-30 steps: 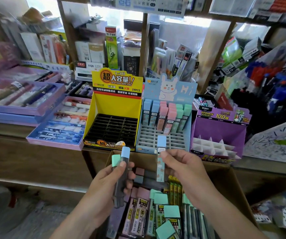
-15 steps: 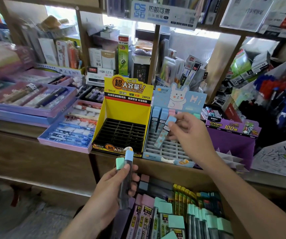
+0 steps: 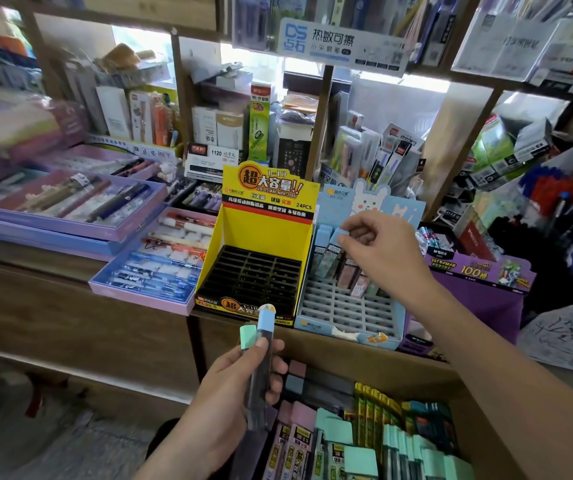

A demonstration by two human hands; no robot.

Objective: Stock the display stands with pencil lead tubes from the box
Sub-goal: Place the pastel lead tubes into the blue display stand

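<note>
The left hand hangs low in front of the bench. Its fingers are wrapped round two tubes, slim dark bodies held upright side by side. One has a mint-green cap; the other has a pale blue cap that stands a little higher.

The right hand reaches over the blue stand, and its fingertips pinch the cap end of a blue-capped tube. That tube stands in the stand's back row and leans back toward the rabbit-printed card. More tubes share the row: blue caps to its left, pink and greenish ones showing under the wrist. In front of them runs a pale grid of slots.

Just beside it on the left stands the yellow stand, with a black slotted grid under a tall yellow back card printed in red and black. On the right is the purple stand, partly hidden by the forearm.

Below the bench edge sits the brown cardboard box, packed with tubes. They are pink-capped, mint-capped and dark grey, with a row in yellow wrapping. Lilac trays of pens lie on the bench well to the left.
</note>
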